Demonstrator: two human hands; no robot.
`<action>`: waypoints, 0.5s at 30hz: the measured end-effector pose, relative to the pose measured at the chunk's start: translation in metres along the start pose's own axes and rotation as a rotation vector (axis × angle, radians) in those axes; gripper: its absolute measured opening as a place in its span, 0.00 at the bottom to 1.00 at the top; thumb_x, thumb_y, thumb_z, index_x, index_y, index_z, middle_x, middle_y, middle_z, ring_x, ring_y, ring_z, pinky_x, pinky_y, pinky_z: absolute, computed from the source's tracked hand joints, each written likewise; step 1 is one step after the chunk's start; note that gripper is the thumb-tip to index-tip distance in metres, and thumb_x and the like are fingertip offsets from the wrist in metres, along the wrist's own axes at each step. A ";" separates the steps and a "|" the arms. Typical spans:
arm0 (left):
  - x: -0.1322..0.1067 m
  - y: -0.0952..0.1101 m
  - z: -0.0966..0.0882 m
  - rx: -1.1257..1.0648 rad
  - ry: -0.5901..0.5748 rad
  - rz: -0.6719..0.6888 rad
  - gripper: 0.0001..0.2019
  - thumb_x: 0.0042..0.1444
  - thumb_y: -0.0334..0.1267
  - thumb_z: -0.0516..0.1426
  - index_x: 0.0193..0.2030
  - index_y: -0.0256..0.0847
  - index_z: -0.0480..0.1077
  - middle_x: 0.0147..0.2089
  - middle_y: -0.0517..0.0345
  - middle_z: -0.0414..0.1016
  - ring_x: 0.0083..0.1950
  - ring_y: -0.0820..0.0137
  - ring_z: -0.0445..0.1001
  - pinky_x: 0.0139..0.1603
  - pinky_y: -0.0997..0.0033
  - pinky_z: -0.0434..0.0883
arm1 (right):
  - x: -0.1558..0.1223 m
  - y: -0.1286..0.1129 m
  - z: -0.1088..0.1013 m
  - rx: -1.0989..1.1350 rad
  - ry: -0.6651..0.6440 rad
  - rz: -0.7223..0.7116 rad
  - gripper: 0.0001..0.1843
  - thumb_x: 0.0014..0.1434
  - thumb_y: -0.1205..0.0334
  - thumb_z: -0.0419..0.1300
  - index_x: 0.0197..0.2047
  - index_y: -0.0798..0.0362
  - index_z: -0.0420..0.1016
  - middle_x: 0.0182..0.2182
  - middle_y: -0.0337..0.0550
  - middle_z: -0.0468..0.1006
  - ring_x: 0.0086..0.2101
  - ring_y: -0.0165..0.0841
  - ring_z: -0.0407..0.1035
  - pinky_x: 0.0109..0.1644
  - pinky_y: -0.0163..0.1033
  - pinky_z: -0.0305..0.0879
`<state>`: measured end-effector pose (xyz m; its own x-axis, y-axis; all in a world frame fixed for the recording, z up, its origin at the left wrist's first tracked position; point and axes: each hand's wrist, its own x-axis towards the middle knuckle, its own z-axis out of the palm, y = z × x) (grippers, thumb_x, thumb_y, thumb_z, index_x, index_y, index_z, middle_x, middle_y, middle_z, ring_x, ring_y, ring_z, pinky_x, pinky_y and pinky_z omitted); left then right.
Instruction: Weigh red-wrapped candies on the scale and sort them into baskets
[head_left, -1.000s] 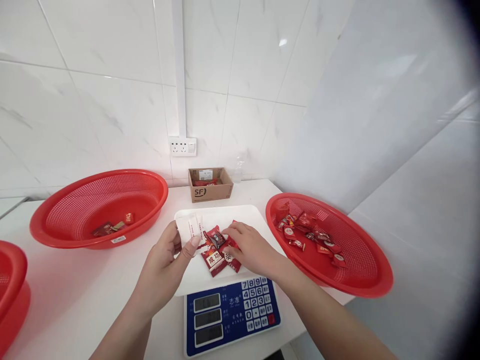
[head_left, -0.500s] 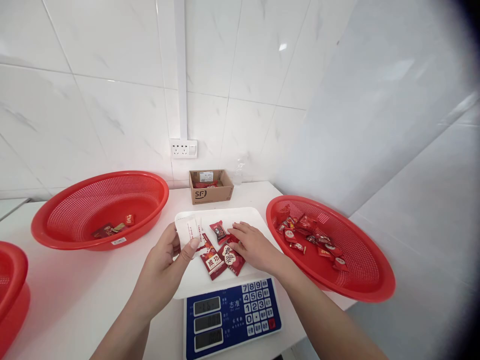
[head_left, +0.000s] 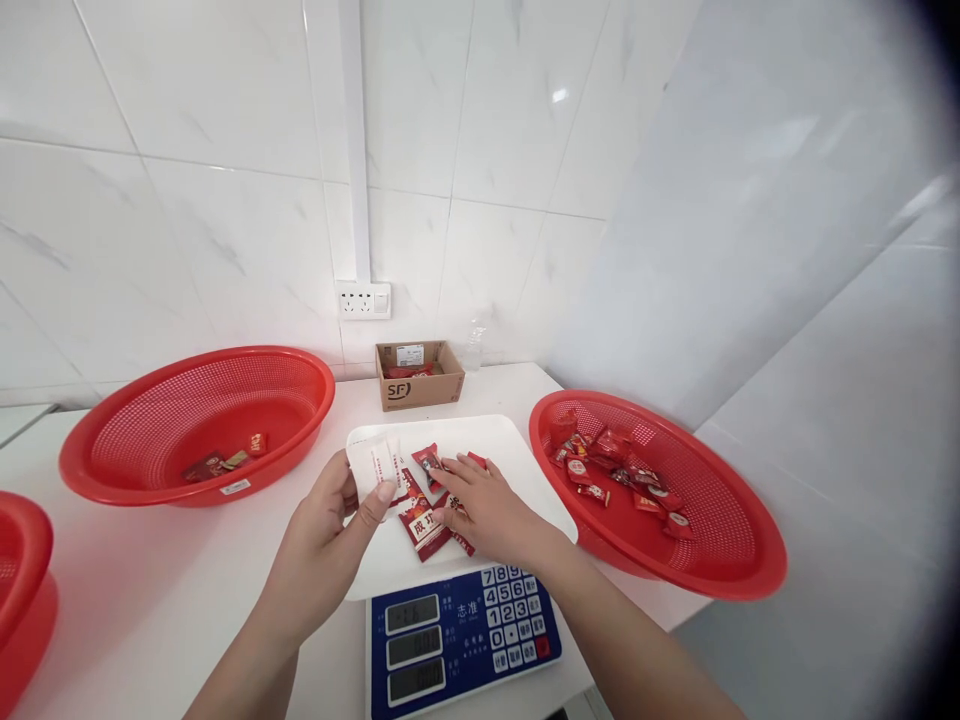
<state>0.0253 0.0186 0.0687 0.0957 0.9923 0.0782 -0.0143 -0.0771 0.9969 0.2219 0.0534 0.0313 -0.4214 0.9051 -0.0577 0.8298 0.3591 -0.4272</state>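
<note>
My left hand [head_left: 334,535] pinches a white packet with red print [head_left: 373,468] between thumb and fingers, over the left side of the scale's white tray [head_left: 517,445]. On that tray lie several red snack packets [head_left: 424,530]. A small dark red wrapped piece [head_left: 428,464] sits at the fingertips of my right hand [head_left: 484,505]. That hand is spread palm down over the packets, its fingers apart and covering part of them. The blue keypad and display panel of the scale [head_left: 465,630] shows below the tray.
A red plastic basket [head_left: 720,490] with several red packets stands at the right. Another red basket [head_left: 217,375] at the left holds a few packets, and a third [head_left: 30,570] is cut off at the left edge. A small cardboard box [head_left: 424,390] stands behind the scale.
My right hand has moved left across the tray and now covers more of the packets. My left hand stays in place with the white packet.
</note>
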 end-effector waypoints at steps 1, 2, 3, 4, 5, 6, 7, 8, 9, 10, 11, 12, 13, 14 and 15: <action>0.000 -0.001 -0.001 0.009 -0.014 0.003 0.24 0.53 0.52 0.57 0.52 0.42 0.62 0.49 0.47 0.74 0.46 0.57 0.75 0.39 0.62 0.74 | 0.001 -0.002 0.001 0.003 -0.005 -0.015 0.31 0.63 0.45 0.47 0.65 0.47 0.56 0.66 0.45 0.53 0.65 0.46 0.40 0.65 0.59 0.35; 0.000 -0.001 -0.002 0.017 -0.026 0.007 0.24 0.53 0.52 0.57 0.53 0.42 0.62 0.50 0.46 0.74 0.47 0.57 0.75 0.39 0.62 0.74 | 0.000 -0.003 0.001 0.005 -0.005 -0.025 0.30 0.63 0.45 0.47 0.65 0.47 0.57 0.66 0.44 0.53 0.65 0.46 0.40 0.65 0.59 0.34; 0.001 -0.002 -0.003 0.023 -0.034 0.011 0.24 0.53 0.52 0.57 0.53 0.42 0.62 0.50 0.46 0.73 0.47 0.57 0.74 0.40 0.62 0.74 | -0.001 -0.003 0.001 0.007 -0.004 -0.027 0.30 0.63 0.45 0.47 0.65 0.46 0.57 0.66 0.44 0.54 0.65 0.46 0.39 0.65 0.59 0.34; 0.001 -0.003 -0.004 0.025 -0.038 0.014 0.24 0.53 0.52 0.57 0.53 0.42 0.62 0.50 0.46 0.73 0.47 0.57 0.74 0.41 0.62 0.74 | -0.002 -0.003 0.000 0.010 0.000 -0.022 0.30 0.63 0.45 0.47 0.65 0.46 0.57 0.66 0.45 0.54 0.65 0.46 0.39 0.65 0.60 0.34; 0.001 -0.004 -0.004 0.023 -0.036 0.017 0.24 0.53 0.52 0.57 0.53 0.42 0.62 0.50 0.46 0.73 0.47 0.57 0.74 0.41 0.61 0.74 | -0.004 -0.002 -0.002 0.014 0.011 -0.010 0.29 0.63 0.46 0.47 0.65 0.46 0.57 0.66 0.46 0.54 0.65 0.46 0.39 0.65 0.60 0.34; 0.002 -0.004 -0.004 0.017 -0.031 0.018 0.24 0.53 0.52 0.57 0.53 0.42 0.62 0.50 0.46 0.73 0.47 0.57 0.74 0.41 0.62 0.74 | -0.007 0.000 -0.003 0.020 0.028 0.006 0.29 0.63 0.46 0.46 0.65 0.46 0.57 0.66 0.46 0.54 0.65 0.45 0.39 0.65 0.60 0.34; 0.002 -0.005 -0.004 0.009 -0.025 0.016 0.25 0.53 0.53 0.57 0.53 0.42 0.62 0.50 0.46 0.73 0.47 0.57 0.74 0.40 0.62 0.74 | -0.011 0.002 -0.004 0.032 0.051 0.022 0.29 0.63 0.46 0.46 0.64 0.47 0.58 0.65 0.47 0.55 0.65 0.44 0.40 0.65 0.60 0.34; 0.003 -0.005 -0.005 0.004 -0.022 0.016 0.25 0.53 0.53 0.57 0.53 0.43 0.62 0.50 0.47 0.73 0.46 0.57 0.74 0.39 0.63 0.74 | -0.016 0.004 -0.005 0.054 0.081 0.038 0.28 0.64 0.47 0.46 0.64 0.48 0.59 0.65 0.48 0.56 0.65 0.43 0.41 0.65 0.59 0.34; 0.003 -0.006 -0.005 0.014 -0.029 0.018 0.24 0.54 0.52 0.56 0.53 0.43 0.62 0.49 0.48 0.74 0.45 0.58 0.74 0.39 0.64 0.73 | -0.021 0.005 -0.005 0.087 0.120 0.054 0.28 0.64 0.47 0.46 0.63 0.49 0.61 0.64 0.48 0.57 0.65 0.42 0.43 0.65 0.57 0.36; 0.003 -0.006 -0.006 0.047 -0.046 0.025 0.22 0.55 0.52 0.56 0.53 0.43 0.62 0.48 0.49 0.74 0.45 0.59 0.74 0.38 0.65 0.73 | -0.027 0.006 -0.006 0.130 0.170 0.066 0.27 0.64 0.47 0.46 0.62 0.50 0.62 0.63 0.48 0.59 0.64 0.40 0.45 0.65 0.55 0.39; 0.002 -0.006 -0.006 0.111 -0.078 0.035 0.20 0.56 0.51 0.55 0.51 0.44 0.64 0.45 0.51 0.74 0.43 0.60 0.74 0.38 0.67 0.72 | -0.034 0.006 -0.006 0.182 0.225 0.069 0.27 0.63 0.46 0.47 0.60 0.50 0.63 0.62 0.49 0.61 0.63 0.39 0.48 0.65 0.52 0.43; 0.001 -0.006 -0.006 0.199 -0.131 0.047 0.17 0.57 0.50 0.54 0.48 0.44 0.65 0.42 0.54 0.75 0.41 0.62 0.74 0.37 0.69 0.70 | -0.041 0.005 -0.007 0.240 0.277 0.061 0.26 0.63 0.46 0.48 0.59 0.50 0.64 0.60 0.49 0.64 0.61 0.39 0.52 0.63 0.49 0.48; -0.001 -0.005 -0.005 0.298 -0.211 0.058 0.14 0.58 0.49 0.53 0.45 0.44 0.67 0.39 0.56 0.75 0.39 0.64 0.73 0.36 0.71 0.69 | -0.049 0.002 -0.007 0.300 0.313 0.036 0.26 0.62 0.45 0.49 0.57 0.50 0.65 0.57 0.49 0.67 0.58 0.38 0.57 0.61 0.47 0.53; -0.004 -0.005 -0.004 0.395 -0.315 0.072 0.11 0.58 0.47 0.52 0.41 0.44 0.68 0.36 0.59 0.74 0.37 0.66 0.72 0.34 0.73 0.67 | -0.056 -0.001 -0.008 0.355 0.325 -0.004 0.26 0.61 0.43 0.49 0.55 0.50 0.66 0.53 0.49 0.70 0.54 0.38 0.62 0.57 0.44 0.58; -0.007 -0.004 -0.002 0.482 -0.432 0.091 0.09 0.59 0.44 0.52 0.37 0.43 0.69 0.33 0.60 0.73 0.34 0.68 0.70 0.33 0.74 0.65 | -0.064 -0.005 -0.008 0.395 0.314 -0.054 0.26 0.59 0.40 0.50 0.51 0.50 0.68 0.48 0.48 0.73 0.49 0.37 0.66 0.52 0.42 0.62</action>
<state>0.0231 0.0120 0.0639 0.5076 0.8596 0.0582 0.3974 -0.2935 0.8694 0.2471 -0.0043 0.0445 -0.2788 0.9343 0.2221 0.5826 0.3484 -0.7343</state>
